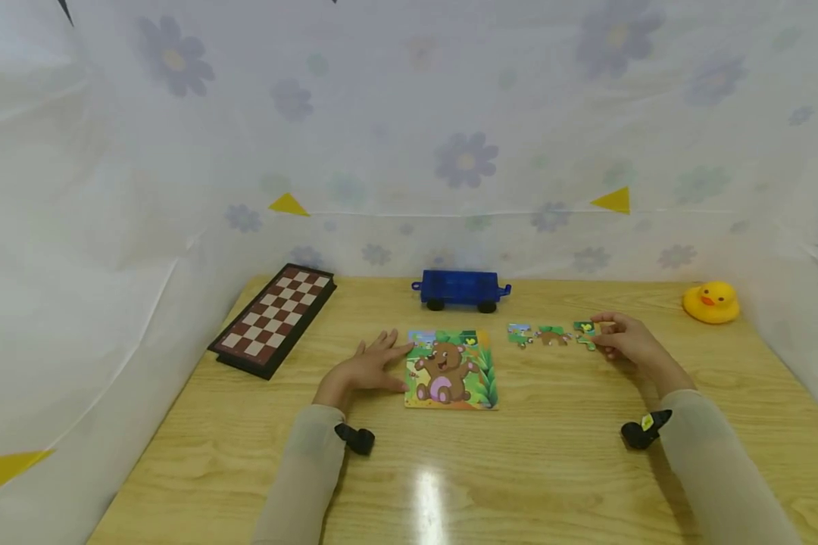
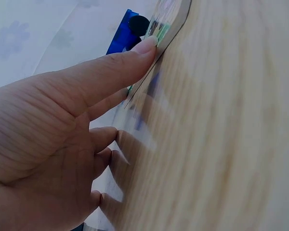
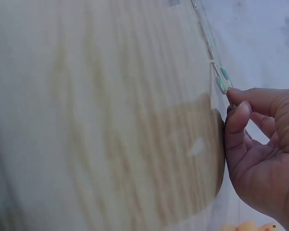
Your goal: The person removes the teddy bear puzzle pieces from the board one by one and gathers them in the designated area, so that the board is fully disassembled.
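left hand (image 1: 370, 369) spread wide, touching the bear puzzle (image 1: 451, 371) — right hand (image 1: 630, 344) pinches a jigsaw piece (image 1: 582, 329), two more pieces (image 1: 554, 334) alongside!

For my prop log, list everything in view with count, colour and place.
Bear puzzle: one, multicoloured, table centre
Loose puzzle pieces: three, multicoloured, right of the bear puzzle
Toy wagon: one, blue, behind the puzzle
Checkerboard: one, brown, white and black, left
Rubber duck: one, yellow, far right
Table: one, wood-coloured, beneath
Flowered sheeting: count unclear, white, around table
Triangles: three, yellow, two at back, one lower left
Wrist cameras: two, black, one per wrist
Sleeves: two, pale, on arms
Left hand: one, bare, at bear puzzle's left edge
Right hand: one, bare, pinching the rightmost piece
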`<action>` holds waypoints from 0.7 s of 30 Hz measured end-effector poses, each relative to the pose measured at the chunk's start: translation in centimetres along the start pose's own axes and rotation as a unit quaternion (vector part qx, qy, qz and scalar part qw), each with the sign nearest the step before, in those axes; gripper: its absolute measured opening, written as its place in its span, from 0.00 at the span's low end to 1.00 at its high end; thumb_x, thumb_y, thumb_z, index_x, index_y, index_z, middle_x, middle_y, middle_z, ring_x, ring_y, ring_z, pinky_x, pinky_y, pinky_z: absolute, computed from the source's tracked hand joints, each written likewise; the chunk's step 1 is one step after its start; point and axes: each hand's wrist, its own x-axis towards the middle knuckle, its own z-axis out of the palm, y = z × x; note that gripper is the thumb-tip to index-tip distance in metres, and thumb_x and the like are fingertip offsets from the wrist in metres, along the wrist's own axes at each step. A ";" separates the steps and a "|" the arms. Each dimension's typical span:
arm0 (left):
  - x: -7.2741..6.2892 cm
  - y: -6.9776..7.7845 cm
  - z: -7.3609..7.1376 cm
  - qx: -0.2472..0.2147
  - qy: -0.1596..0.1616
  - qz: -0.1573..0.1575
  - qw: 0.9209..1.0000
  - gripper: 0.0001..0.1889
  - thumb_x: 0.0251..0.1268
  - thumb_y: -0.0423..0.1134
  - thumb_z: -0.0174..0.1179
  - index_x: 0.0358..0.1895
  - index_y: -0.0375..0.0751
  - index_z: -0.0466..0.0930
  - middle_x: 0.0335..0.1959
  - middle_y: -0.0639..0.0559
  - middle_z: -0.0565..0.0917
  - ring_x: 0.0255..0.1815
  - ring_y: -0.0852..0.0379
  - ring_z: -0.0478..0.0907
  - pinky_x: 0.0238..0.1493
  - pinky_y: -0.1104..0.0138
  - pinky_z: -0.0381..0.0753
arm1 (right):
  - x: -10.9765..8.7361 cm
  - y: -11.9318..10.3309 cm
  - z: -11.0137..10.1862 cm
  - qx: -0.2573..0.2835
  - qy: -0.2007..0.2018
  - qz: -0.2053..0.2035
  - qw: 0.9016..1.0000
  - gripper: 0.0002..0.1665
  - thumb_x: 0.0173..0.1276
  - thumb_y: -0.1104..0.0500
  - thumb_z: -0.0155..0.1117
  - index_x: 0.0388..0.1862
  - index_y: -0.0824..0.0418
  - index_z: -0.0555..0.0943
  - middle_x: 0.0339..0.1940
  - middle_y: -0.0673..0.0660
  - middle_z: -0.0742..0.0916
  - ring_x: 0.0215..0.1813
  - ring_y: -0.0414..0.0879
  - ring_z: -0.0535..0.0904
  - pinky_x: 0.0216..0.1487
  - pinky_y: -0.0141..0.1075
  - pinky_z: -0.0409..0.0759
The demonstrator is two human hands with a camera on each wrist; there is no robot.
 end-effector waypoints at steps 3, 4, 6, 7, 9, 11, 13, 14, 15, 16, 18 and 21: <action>0.0 0.1 -0.1 0.002 -0.001 0.000 1.000 0.43 0.59 0.52 0.64 0.75 0.53 0.51 0.76 0.42 0.36 0.76 0.45 0.27 0.68 0.43 0.23 | 0.0 0.0 0.0 -0.001 0.003 -0.002 1.000 0.33 0.69 0.63 0.58 0.67 0.74 0.59 0.36 0.55 0.75 0.28 0.38 0.77 0.28 0.32 0.79; 0.0 0.2 -0.1 0.002 -0.001 -0.001 1.000 0.43 0.59 0.52 0.64 0.75 0.53 0.51 0.76 0.42 0.36 0.76 0.45 0.27 0.68 0.43 0.23 | 0.0 0.0 0.0 0.000 0.003 -0.001 1.000 0.33 0.69 0.63 0.58 0.67 0.74 0.59 0.36 0.55 0.75 0.28 0.38 0.77 0.29 0.31 0.78; 0.0 0.2 -0.1 0.003 -0.003 -0.002 1.000 0.43 0.59 0.52 0.64 0.75 0.53 0.51 0.76 0.41 0.36 0.76 0.45 0.27 0.68 0.43 0.23 | 0.1 0.1 0.0 0.000 0.004 -0.001 1.000 0.34 0.69 0.63 0.58 0.67 0.75 0.58 0.36 0.54 0.76 0.28 0.37 0.76 0.29 0.31 0.78; -0.1 0.3 -0.1 0.003 -0.003 -0.002 1.000 0.43 0.59 0.52 0.64 0.75 0.53 0.51 0.76 0.41 0.36 0.76 0.45 0.26 0.68 0.43 0.23 | 0.1 0.2 0.0 0.002 0.004 -0.001 1.000 0.34 0.69 0.64 0.58 0.67 0.76 0.58 0.35 0.54 0.76 0.28 0.37 0.76 0.29 0.31 0.78; -0.2 0.3 -0.1 0.003 -0.003 -0.002 1.000 0.43 0.59 0.51 0.64 0.75 0.53 0.51 0.76 0.41 0.36 0.76 0.45 0.27 0.68 0.43 0.23 | 0.2 0.2 0.0 0.003 0.005 0.002 1.000 0.34 0.68 0.64 0.59 0.67 0.76 0.58 0.34 0.52 0.76 0.27 0.37 0.75 0.28 0.30 0.77; -0.2 0.2 0.0 0.003 -0.001 -0.002 1.000 0.43 0.59 0.51 0.64 0.75 0.54 0.51 0.76 0.41 0.36 0.76 0.45 0.27 0.68 0.43 0.23 | 0.1 0.2 0.1 0.005 0.007 0.004 1.000 0.34 0.68 0.64 0.59 0.67 0.77 0.58 0.34 0.52 0.76 0.27 0.37 0.75 0.28 0.30 0.77; -0.2 0.2 0.1 0.005 0.000 -0.002 1.000 0.43 0.59 0.51 0.64 0.75 0.54 0.51 0.76 0.41 0.36 0.76 0.45 0.27 0.68 0.43 0.23 | 0.1 0.2 0.1 0.007 0.008 0.004 1.000 0.34 0.69 0.64 0.58 0.67 0.77 0.58 0.34 0.52 0.77 0.27 0.37 0.75 0.28 0.30 0.77; -0.2 0.2 0.1 0.006 -0.001 -0.003 1.000 0.43 0.59 0.52 0.64 0.75 0.54 0.51 0.76 0.41 0.36 0.76 0.46 0.27 0.68 0.43 0.23 | 0.0 0.2 0.1 0.007 0.009 0.004 1.000 0.34 0.69 0.63 0.57 0.68 0.77 0.58 0.34 0.52 0.77 0.27 0.37 0.74 0.28 0.30 0.77; -0.2 0.1 0.1 0.006 -0.001 -0.003 1.000 0.43 0.59 0.52 0.64 0.75 0.54 0.51 0.76 0.42 0.37 0.76 0.46 0.27 0.68 0.43 0.23 | 0.0 0.3 0.1 0.008 0.009 0.003 1.000 0.34 0.70 0.63 0.57 0.68 0.77 0.57 0.35 0.52 0.77 0.27 0.37 0.74 0.28 0.30 0.77; -0.2 0.1 0.1 0.008 -0.001 -0.003 1.000 0.43 0.59 0.52 0.64 0.75 0.55 0.51 0.76 0.42 0.37 0.76 0.46 0.27 0.68 0.43 0.24 | 0.0 0.3 0.1 0.009 0.010 0.003 1.000 0.34 0.70 0.62 0.57 0.68 0.77 0.57 0.35 0.52 0.77 0.27 0.37 0.74 0.28 0.30 0.77; -0.1 0.2 0.0 0.009 -0.002 -0.002 1.000 0.43 0.59 0.52 0.64 0.75 0.54 0.51 0.76 0.42 0.37 0.76 0.45 0.28 0.68 0.43 0.24 | 0.0 0.4 0.0 0.009 0.012 0.003 1.000 0.34 0.71 0.62 0.56 0.68 0.76 0.57 0.36 0.52 0.77 0.27 0.37 0.74 0.29 0.30 0.78; -0.2 0.2 0.1 0.007 -0.001 -0.002 1.000 0.43 0.59 0.51 0.64 0.75 0.54 0.51 0.76 0.42 0.37 0.76 0.46 0.28 0.68 0.43 0.24 | 0.0 0.6 -0.1 0.006 0.014 0.001 1.000 0.33 0.71 0.61 0.55 0.68 0.76 0.58 0.37 0.52 0.77 0.28 0.37 0.74 0.29 0.31 0.78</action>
